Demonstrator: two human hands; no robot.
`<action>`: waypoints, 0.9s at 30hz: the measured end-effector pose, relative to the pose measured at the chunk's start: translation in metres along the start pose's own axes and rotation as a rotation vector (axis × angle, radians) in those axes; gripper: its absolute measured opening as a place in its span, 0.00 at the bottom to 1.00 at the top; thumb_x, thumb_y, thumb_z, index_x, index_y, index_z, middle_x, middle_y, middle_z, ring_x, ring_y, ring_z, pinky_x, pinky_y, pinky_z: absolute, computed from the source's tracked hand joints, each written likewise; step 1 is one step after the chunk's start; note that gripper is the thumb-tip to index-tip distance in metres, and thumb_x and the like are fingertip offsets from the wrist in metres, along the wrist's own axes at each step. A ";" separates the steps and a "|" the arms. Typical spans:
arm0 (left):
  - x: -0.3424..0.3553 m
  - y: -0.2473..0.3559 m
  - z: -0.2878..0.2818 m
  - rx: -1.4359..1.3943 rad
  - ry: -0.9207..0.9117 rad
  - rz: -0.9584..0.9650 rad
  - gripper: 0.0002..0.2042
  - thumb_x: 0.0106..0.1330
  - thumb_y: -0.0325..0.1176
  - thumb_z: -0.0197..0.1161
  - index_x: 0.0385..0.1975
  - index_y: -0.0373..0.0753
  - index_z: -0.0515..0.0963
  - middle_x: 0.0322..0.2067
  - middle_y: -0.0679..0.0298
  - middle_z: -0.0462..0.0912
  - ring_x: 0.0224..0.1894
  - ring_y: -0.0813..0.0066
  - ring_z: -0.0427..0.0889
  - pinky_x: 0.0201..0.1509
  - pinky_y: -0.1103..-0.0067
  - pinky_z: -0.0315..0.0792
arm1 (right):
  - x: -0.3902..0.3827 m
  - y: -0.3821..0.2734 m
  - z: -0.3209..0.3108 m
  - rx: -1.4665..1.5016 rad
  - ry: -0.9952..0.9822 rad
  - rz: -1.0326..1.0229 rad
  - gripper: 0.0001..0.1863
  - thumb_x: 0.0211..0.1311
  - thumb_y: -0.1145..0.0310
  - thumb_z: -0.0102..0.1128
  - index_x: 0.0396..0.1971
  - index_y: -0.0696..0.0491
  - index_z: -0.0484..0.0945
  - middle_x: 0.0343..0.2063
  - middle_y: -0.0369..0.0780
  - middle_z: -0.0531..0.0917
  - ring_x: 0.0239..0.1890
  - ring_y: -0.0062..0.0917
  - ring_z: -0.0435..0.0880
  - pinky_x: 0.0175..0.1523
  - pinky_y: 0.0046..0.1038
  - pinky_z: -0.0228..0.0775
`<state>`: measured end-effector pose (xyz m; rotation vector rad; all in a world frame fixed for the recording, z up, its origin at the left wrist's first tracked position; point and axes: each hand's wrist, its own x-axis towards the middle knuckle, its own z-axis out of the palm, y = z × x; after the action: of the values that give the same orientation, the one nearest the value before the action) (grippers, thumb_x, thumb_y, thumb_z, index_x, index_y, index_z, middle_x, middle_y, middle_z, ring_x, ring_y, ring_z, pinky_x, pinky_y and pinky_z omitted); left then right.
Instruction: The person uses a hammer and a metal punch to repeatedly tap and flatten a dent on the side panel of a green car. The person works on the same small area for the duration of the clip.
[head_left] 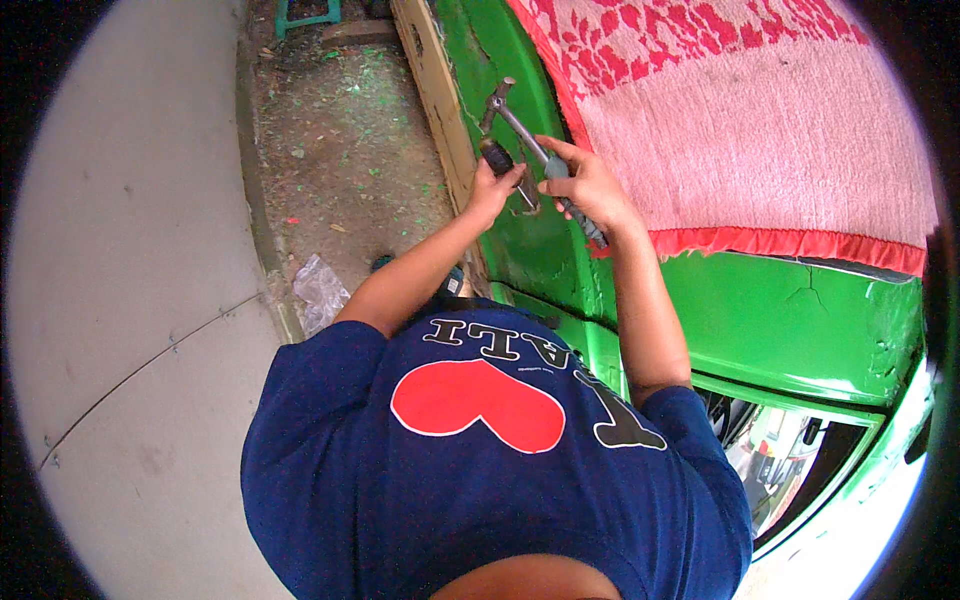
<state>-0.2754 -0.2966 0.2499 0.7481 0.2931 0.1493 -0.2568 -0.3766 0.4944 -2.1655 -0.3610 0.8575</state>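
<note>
A crumpled plastic scrap (318, 290) is lying on the dirt ground. The left hand (493, 188) is wrapping its grip around a dark-handled tool (497, 157) against the green panel (800, 320); the right hand (590, 190) is clutching a hammer (520, 125) below the pink cloth (760, 130).

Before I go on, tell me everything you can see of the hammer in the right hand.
The hammer looks all metal: a grey, slim shaft with a small dull head at its upper end, near the yellowish edge strip of the green panel. It lies slanted, head up and to the left, handle running down to the right. The right hand grips its lower handle, where a darker grip shows below the fist. Whether the head touches the panel cannot be told.
</note>
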 end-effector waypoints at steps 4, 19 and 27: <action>0.003 -0.001 -0.012 0.147 0.020 0.027 0.15 0.62 0.30 0.66 0.43 0.40 0.67 0.39 0.64 0.79 0.41 0.73 0.82 0.39 0.76 0.79 | -0.002 0.019 0.000 0.113 0.017 -0.014 0.35 0.47 0.77 0.62 0.60 0.57 0.67 0.24 0.36 0.80 0.20 0.17 0.76 0.24 0.22 0.67; 0.004 0.031 -0.011 0.421 -0.051 -0.107 0.15 0.59 0.33 0.69 0.40 0.38 0.72 0.31 0.64 0.83 0.27 0.74 0.85 0.22 0.81 0.76 | -0.025 0.046 0.033 0.294 0.228 0.054 0.29 0.56 0.73 0.62 0.60 0.55 0.65 0.34 0.35 0.81 0.19 0.15 0.74 0.17 0.20 0.65; -0.001 0.032 -0.006 0.421 -0.039 -0.094 0.15 0.59 0.32 0.70 0.39 0.37 0.70 0.30 0.62 0.83 0.26 0.72 0.85 0.23 0.79 0.78 | -0.024 0.047 0.017 0.061 0.217 0.072 0.23 0.57 0.72 0.60 0.54 0.58 0.70 0.25 0.35 0.76 0.20 0.16 0.74 0.20 0.21 0.67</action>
<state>-0.2790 -0.2704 0.2679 1.1509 0.3262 -0.0183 -0.2871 -0.4107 0.4623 -2.1996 -0.1473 0.6546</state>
